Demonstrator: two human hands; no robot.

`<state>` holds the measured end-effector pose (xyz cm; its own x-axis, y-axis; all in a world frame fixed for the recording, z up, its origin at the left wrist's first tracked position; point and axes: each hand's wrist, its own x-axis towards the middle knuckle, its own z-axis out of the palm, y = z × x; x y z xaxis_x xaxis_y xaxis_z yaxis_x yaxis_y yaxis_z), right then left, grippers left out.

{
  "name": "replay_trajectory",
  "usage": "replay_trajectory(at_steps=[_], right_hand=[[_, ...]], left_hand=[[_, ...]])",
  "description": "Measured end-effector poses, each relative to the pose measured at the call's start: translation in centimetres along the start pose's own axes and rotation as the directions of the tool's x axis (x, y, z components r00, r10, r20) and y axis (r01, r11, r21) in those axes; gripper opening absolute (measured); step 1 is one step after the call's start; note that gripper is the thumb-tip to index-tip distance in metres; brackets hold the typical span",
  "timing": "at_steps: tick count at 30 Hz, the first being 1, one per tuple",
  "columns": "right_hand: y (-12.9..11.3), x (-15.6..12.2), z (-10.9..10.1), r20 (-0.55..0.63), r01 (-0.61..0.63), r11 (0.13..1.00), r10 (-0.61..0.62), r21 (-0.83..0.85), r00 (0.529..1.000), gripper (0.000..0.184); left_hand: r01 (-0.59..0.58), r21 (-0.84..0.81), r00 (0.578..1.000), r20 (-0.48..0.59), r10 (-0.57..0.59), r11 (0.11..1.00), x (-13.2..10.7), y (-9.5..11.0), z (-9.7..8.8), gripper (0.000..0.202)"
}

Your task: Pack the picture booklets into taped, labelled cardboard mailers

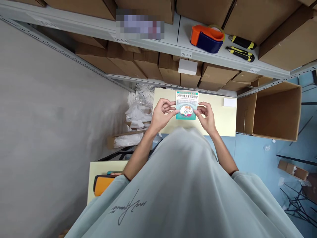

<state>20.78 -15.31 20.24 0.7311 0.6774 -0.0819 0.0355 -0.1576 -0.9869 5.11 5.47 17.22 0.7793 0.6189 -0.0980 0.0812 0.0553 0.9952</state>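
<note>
We count two hands [160, 114] [207, 117] and one book [187, 105]. We also count one tape dispenser [209, 39], two utility knives [243, 42] [241, 54] and two tabletops [220, 120] [104, 166]

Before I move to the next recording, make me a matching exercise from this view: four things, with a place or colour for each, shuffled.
1. Book
2. Tape dispenser
3. Utility knives
4. Large open box

A. Black and yellow
B. Just right of the front table
C. Orange and dark blue
D. Between the left hand and right hand

Pairs: 1-D, 2-C, 3-A, 4-B
</note>
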Motion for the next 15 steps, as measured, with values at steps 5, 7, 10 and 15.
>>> replay_trajectory(at_steps=[5, 7, 10, 15], right_hand=[[0.2, 0.0, 0.9, 0.03, 0.022, 1.0, -0.022, -0.02, 0.999, 0.048], [0.3, 0.1, 1.1, 0.053, 0.052, 0.999, -0.052, -0.003, 0.997, 0.047], [0.4, 0.2, 1.4, 0.061, 0.06, 0.998, -0.06, 0.009, 0.996, 0.054], [-0.1, 1.1, 1.8, 0.069, -0.177, 0.983, 0.174, 0.045, 0.982, 0.068]], left_hand=[[-0.071, 0.049, 0.991, 0.116, 0.065, 0.996, 0.1, 0.3, -1.8, 0.064], [-0.099, 0.065, 0.988, 0.129, 0.09, 0.993, 0.1, 0.5, -2.3, 0.065], [-0.089, 0.074, 0.987, 0.14, 0.078, 0.993, 0.3, 0.8, -2.5, 0.066], [0.096, 0.083, 0.988, 0.115, -0.105, 0.992, 0.9, 1.7, -1.5, 0.052]])
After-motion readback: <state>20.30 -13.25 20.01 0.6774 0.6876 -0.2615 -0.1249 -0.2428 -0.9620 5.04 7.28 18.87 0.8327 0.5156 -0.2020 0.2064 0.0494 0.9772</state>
